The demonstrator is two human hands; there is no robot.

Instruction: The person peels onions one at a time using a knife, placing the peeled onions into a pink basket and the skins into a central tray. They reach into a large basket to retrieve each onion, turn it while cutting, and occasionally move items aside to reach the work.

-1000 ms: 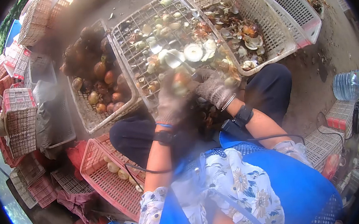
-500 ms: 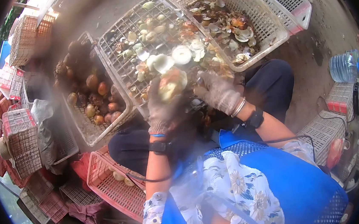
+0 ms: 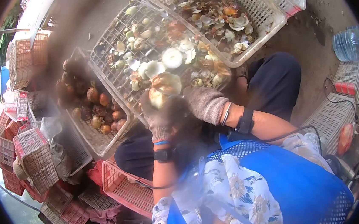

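Over white wire-grid tray (image 3: 102,61) w/ pale peel scraps (image 3: 172,58), L gloved hand (image 3: 158,121) grips round pale-brown fruit (image 3: 161,94); R gloved hand (image 3: 204,104) just right of it, curled, can't tell if holding anything.

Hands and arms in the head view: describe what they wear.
The left hand and right hand wear grey-brown knit gloves. Left wrist: a blue band and a black strapped device. Right wrist: thin metal bangles and a similar black device. Thin black cables leave both. Sleeves are white, flower-printed.
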